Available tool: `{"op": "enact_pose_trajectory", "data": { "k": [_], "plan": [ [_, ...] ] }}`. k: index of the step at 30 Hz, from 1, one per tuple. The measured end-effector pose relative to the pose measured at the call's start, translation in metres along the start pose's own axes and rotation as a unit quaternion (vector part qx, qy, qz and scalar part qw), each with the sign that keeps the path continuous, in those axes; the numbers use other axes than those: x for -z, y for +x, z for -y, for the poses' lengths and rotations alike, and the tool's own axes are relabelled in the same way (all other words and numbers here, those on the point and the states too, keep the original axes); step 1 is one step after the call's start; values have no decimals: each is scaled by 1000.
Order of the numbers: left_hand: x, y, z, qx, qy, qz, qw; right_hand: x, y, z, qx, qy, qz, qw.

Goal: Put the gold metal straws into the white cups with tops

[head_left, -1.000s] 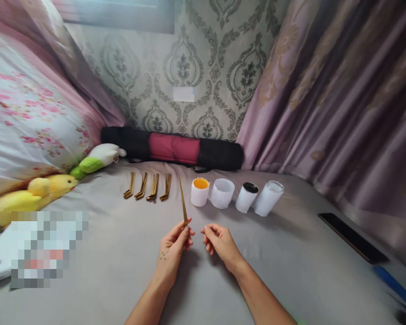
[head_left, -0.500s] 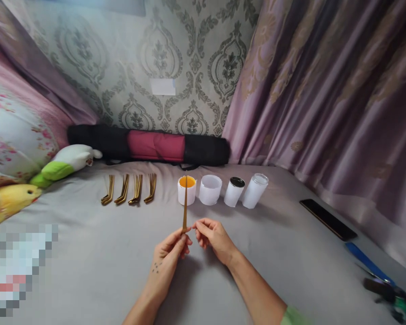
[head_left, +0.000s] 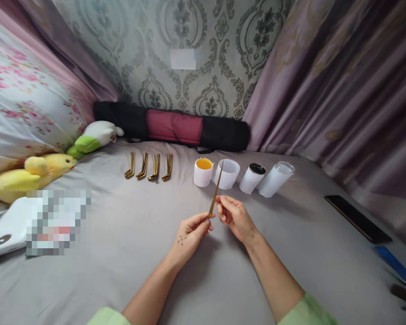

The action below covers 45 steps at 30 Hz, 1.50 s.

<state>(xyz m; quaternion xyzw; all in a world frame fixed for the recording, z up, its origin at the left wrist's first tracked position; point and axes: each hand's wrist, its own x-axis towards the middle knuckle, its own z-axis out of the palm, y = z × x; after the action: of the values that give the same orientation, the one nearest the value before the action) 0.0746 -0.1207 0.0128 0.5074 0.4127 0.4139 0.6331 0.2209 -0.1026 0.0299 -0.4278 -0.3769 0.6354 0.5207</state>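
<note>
My left hand [head_left: 193, 231] is closed in a pinch on the lower end of a slim, tapered golden-brown stick [head_left: 216, 190]. The stick points up and away, its tip in front of a white-wrapped tub. Just right of it, my right hand [head_left: 235, 217] has its thumb and fingers curled together close to the stick; whether they hold anything is hidden. Beyond the hands stand a white-wrapped cup with a yellow inside [head_left: 203, 174], a wide white-wrapped tub [head_left: 230, 177], a white-wrapped can with a dark top [head_left: 252, 180] and a white-wrapped glass jar [head_left: 275, 181].
Several bundles of bent golden sticks [head_left: 154, 168] lie in a row at the left on the grey sheet [head_left: 122, 271]. A black and maroon long bag [head_left: 174, 126] lies by the wall. Plush toys [head_left: 40, 171] and a white device [head_left: 13, 228] sit left, a black phone [head_left: 357, 219] right.
The view has turned left and downward, so the things appear further right and higher. The stick now leans to the right in view. My right hand stays close beside my left.
</note>
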Motion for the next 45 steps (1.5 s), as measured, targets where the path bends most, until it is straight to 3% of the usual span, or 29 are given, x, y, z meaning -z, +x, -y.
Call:
{"op": "enact_pose_trajectory", "data": {
  "k": [21,32,45],
  "plan": [
    [1,-2,5,17,19,55,998,1,1,3,5,11,8,1000],
    [0,-2,1,59,38,54,996,0,-1,3,5,-23,14,1000],
    [1,1,9,93,-22,39,995,-2,0,1,27,-70,14,997]
  ]
}}
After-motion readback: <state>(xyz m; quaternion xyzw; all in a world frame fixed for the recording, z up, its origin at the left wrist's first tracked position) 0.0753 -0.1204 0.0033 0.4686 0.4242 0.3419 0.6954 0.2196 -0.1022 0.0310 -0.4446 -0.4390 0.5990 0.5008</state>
